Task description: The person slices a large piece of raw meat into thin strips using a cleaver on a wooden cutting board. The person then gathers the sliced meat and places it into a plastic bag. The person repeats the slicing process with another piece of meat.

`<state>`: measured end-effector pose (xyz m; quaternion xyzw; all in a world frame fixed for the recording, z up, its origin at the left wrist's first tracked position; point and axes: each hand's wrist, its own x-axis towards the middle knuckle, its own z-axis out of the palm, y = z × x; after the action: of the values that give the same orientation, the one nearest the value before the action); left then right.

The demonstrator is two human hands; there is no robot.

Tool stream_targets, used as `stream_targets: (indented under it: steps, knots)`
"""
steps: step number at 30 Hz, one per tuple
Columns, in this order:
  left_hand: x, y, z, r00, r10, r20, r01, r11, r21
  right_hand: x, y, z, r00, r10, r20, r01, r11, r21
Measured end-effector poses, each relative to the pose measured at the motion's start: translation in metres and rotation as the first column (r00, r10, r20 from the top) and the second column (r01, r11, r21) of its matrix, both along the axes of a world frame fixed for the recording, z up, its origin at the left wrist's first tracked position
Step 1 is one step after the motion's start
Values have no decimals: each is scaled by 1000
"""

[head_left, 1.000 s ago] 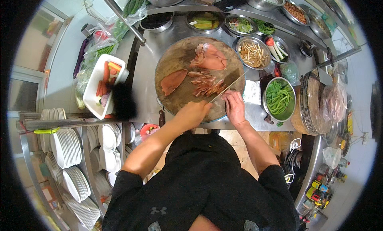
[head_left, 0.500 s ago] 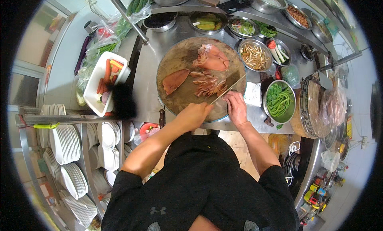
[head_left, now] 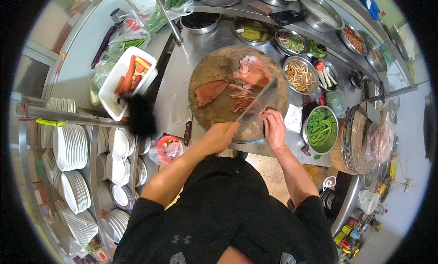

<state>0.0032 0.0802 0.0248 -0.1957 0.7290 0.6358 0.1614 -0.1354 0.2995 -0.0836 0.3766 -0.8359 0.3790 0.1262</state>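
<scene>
My left hand (head_left: 221, 137) is closed around the handle of a cleaver (head_left: 256, 104), its wide blade slanting away to the right over a round wooden chopping board (head_left: 219, 120). Just right of the blade, my right hand (head_left: 274, 128) has its fingers bent together at a small reddish scrap of meat (head_left: 262, 112). Thin meat slices (head_left: 242, 100) lie in a pile left of the blade, which covers part of them. Beyond them rests a larger flat piece of meat (head_left: 252, 71), and a smooth reddish piece (head_left: 211, 91) lies at the board's left.
A white tub of carrots (head_left: 109, 88) stands left; a small knife (head_left: 188, 132) lies by the board. To the right are bowls of cut pale stems (head_left: 301, 77) and green beans (head_left: 322, 129), and another chopping block (head_left: 362, 141). A metal shelf (head_left: 237, 11) crosses behind.
The cleaver has turned from nearly edge-on to showing its broad face, and it now hides some slices. My right fingertips have come back slightly from the blade. The whole view has shifted a little.
</scene>
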Motion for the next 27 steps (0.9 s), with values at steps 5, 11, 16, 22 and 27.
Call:
stream_targets:
  steps: [5, 11, 16, 22, 27]
  knots:
    - [65, -41, 13, 944, 320, -72, -314, 946, 83, 8, -67, 38, 999, -13, -37, 9, 993, -119]
    - [103, -81, 4, 841, 511, -176, -487, 858, 166, 41, -180, 56, 960, 276, 41, -277, 961, 8]
    - [112, -88, 20, 816, 541, -202, -536, 840, 84, 18, -214, 11, 959, 267, -89, -221, 910, 349]
    - [117, -84, 12, 922, 334, -196, -349, 936, -50, -19, -152, 88, 896, 137, 422, 38, 924, -380]
    - [78, -45, -8, 901, -119, -418, -42, 933, -356, -72, -28, 74, 804, -58, 592, 469, 674, -571]
